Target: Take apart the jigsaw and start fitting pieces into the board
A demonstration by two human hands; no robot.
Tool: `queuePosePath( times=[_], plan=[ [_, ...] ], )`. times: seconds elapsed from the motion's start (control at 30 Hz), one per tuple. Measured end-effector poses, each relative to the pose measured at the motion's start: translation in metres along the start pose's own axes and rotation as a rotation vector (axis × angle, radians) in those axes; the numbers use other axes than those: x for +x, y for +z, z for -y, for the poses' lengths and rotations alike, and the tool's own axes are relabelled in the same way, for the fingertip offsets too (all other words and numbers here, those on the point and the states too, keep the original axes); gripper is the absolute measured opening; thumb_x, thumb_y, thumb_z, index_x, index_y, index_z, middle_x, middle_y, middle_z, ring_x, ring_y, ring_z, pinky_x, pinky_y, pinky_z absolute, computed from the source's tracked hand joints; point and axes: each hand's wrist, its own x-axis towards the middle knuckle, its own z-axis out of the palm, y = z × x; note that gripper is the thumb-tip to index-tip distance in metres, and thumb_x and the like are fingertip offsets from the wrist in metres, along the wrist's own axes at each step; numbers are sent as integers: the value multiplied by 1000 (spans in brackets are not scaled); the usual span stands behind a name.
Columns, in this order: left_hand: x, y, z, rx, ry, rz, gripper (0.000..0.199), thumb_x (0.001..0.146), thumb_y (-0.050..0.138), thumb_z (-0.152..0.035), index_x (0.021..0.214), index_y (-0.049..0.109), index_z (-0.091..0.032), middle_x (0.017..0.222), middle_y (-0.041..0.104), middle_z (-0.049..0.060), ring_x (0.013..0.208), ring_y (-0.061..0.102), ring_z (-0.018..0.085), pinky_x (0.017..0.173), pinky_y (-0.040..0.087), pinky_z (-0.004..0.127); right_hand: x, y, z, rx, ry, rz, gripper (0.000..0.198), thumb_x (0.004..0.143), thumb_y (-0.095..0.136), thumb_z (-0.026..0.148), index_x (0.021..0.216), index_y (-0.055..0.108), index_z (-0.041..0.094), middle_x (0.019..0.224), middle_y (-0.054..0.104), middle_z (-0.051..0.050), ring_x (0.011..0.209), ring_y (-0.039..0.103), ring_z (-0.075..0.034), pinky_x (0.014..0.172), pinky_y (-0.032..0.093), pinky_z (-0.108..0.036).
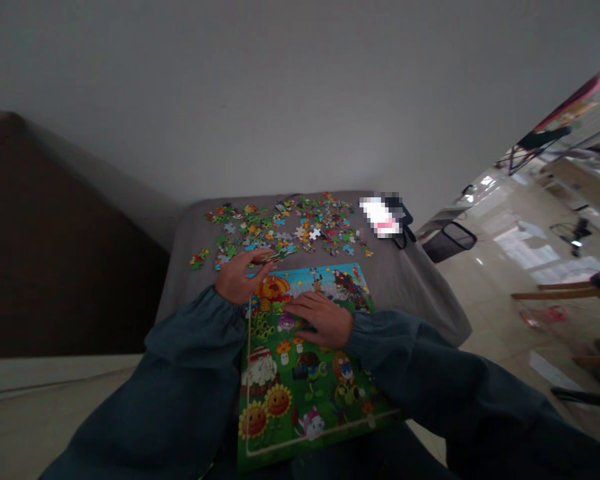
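The left hand (236, 279) pinched small, multicoloured, cardboard-like jigsaw pieces (281, 255) just beyond the far edge of the green, cartoon-printed rectangular board (280, 445). The right hand (326, 320) lay over the board, thumb and fingers spread. Pieces were presumably light and stiff; edges suited gripping.

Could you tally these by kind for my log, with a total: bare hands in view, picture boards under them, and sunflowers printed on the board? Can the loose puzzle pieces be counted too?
Left hand and right hand: 2
Picture board: 1
Printed sunflowers: 2
Total: 5
Loose puzzle pieces: left out, too small and crowded to count.
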Motion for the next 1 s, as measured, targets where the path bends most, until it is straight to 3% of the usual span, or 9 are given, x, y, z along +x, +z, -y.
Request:
queuePosePath(
  times=[0.57,0.73,0.9,1.0],
  plan=[
    [1,0,0,5,70,-23,30,91,61,-40,111,71,-20,89,76,3,76,72,17,79,58,27,-2,4,1,-30,-4,-12,57,89,65,38,138,52,13,132,61,-14,121,50,-28,104,41,-45],
    [0,1,6,11,58,-36,27,89,64,-38,112,70,-24,90,76,2,75,72,18,77,58,28,-3,-22,4,-132,53,-83,57,92,60,47,141,50,20,137,58,-12,123,47,-29,101,38,-48],
    [1,2,11,19,71,-31,30,89,65,-38,115,69,-23,89,76,3,77,73,21,79,59,31,-1,-79,-46,-217,153,-251,45,95,56,37,137,55,20,129,63,-11,120,52,-27,102,41,-48],
    [2,1,10,5,80,-34,29,89,64,-38,113,69,-23,90,76,3,76,73,20,78,59,31,3,-102,-96,-218,344,-304,40,94,57,31,132,59,18,127,65,-12,121,56,-25,106,41,-45]
  ],
)
